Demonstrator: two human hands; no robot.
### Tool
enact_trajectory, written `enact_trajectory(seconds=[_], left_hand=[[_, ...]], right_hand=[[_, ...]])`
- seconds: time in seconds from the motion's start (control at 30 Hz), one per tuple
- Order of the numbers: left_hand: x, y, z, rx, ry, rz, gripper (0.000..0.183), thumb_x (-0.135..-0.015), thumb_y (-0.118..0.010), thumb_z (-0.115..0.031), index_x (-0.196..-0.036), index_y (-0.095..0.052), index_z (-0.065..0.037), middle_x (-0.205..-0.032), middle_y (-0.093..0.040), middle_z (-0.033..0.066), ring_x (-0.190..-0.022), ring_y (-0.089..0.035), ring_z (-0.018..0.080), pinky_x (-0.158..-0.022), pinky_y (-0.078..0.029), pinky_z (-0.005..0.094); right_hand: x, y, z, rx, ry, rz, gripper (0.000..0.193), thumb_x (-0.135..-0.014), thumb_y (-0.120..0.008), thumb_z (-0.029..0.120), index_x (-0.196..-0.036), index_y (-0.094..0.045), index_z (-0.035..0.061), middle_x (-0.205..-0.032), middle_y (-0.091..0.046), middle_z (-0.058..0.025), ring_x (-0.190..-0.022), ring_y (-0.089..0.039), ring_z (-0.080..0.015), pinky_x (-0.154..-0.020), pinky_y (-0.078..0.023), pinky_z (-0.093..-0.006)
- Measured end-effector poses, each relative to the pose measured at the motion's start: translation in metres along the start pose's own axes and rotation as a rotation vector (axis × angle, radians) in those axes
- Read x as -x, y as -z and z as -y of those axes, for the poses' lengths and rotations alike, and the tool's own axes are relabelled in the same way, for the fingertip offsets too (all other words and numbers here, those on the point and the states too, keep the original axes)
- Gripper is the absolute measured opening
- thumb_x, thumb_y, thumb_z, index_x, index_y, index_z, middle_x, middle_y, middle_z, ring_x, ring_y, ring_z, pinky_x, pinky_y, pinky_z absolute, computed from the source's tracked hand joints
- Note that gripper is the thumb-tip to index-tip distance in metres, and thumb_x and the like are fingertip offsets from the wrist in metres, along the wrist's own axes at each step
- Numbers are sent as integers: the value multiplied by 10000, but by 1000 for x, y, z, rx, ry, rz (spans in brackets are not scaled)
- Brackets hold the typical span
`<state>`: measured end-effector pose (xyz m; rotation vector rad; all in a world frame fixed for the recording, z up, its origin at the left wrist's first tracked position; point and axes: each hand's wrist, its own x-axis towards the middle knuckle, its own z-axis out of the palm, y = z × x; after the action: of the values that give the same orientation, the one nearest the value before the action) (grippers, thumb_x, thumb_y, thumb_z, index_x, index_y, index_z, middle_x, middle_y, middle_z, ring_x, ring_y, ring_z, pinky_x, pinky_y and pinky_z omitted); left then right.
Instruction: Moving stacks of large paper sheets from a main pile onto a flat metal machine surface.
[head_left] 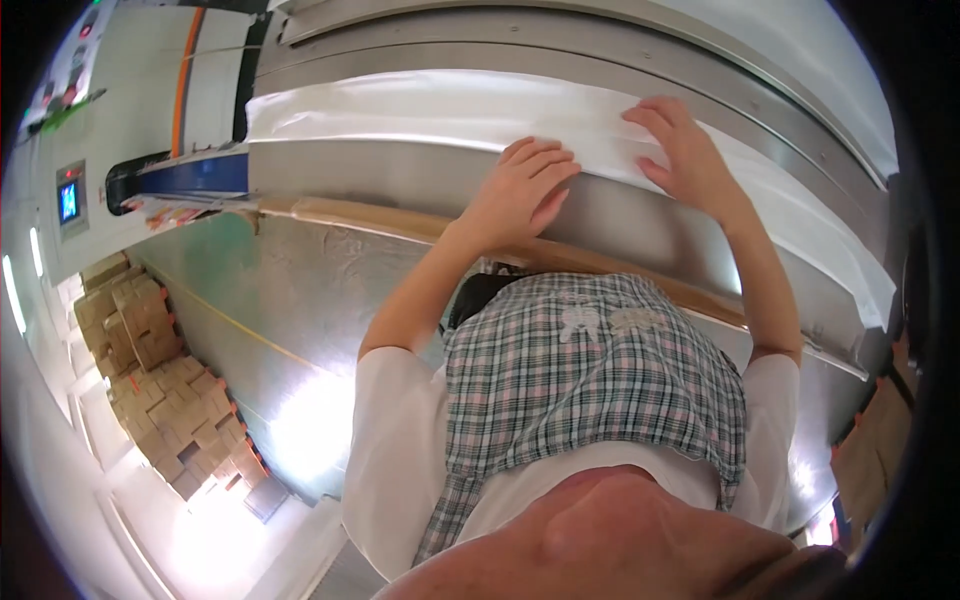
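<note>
A long white strip of thin, glossy sheet material point(400, 108) stretches across a grey metal work surface point(370, 178) in front of me. My left hand point(522, 190) lies palm down at the strip's near edge, fingers extended over it and thumb toward the bare metal. Farther right, my right hand point(690, 165) is over the strip with fingers apart and slightly bent. Its fingertips are at the white material; whether they press on it I cannot tell. Neither hand grips anything visible.
Brown edging point(350, 216) runs along the surface's near side. Beyond the strip are metal rails point(560, 40). A blue panel point(195, 175) adjoins at left, near a small lit screen point(69, 202). Stacked cardboard boxes point(180, 410) stand on the floor at left; more boxes point(872, 450) are at right.
</note>
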<state>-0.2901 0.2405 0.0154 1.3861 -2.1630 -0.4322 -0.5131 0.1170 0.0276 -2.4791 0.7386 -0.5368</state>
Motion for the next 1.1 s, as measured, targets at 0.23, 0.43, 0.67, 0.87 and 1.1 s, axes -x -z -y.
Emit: enact_trajectory(seconds=[0.23,0.43,0.67,0.87,1.1], left_hand=[[54,41,109,-501,305,-104,261,-786,-527,-228,-994,-563,-75,-1084,-541,120,-1033,-459,322,-948,-282,496],[113,93,230,-885,397,-263,375,-816,-466,-295,-1136,-527,-108,-1233,-448,121,-1135,-385,332,-943,-269,536],[133,158,292,-709,606,-303,431,-721,-556,-166,-1147,-506,-120,-1230,-444,115,-1139,-396,326,-924,-327,457],[34,159,190,-540,369,-462,228,-729,-626,-231,-909,-599,-94,-935,-581,113,-917,-528,305,-850,-381,410],[-76,42,117,-503,324,-9,284,-829,-524,-320,-741,-578,-55,-752,-601,126,-721,-547,328,-694,-390,424]], right_hand=[[8,-10,12,47,-73,29,143,-651,-568,-24,-756,-492,36,-877,-516,-84,-828,-517,-282,-662,-451,-355],[45,-4,4,67,-175,-33,194,-626,-564,-63,-783,-509,36,-908,-521,-90,-843,-511,-277,-689,-445,-353],[60,8,-9,163,-245,-149,236,-597,-567,-65,-802,-503,32,-907,-509,-103,-846,-483,-294,-711,-433,-368],[73,12,-32,230,-276,-183,273,-576,-601,-45,-823,-507,23,-948,-520,-128,-915,-489,-322,-784,-424,-387],[77,14,-62,261,-300,-255,302,-526,-659,39,-790,-517,69,-903,-522,-90,-919,-476,-302,-783,-407,-390]])
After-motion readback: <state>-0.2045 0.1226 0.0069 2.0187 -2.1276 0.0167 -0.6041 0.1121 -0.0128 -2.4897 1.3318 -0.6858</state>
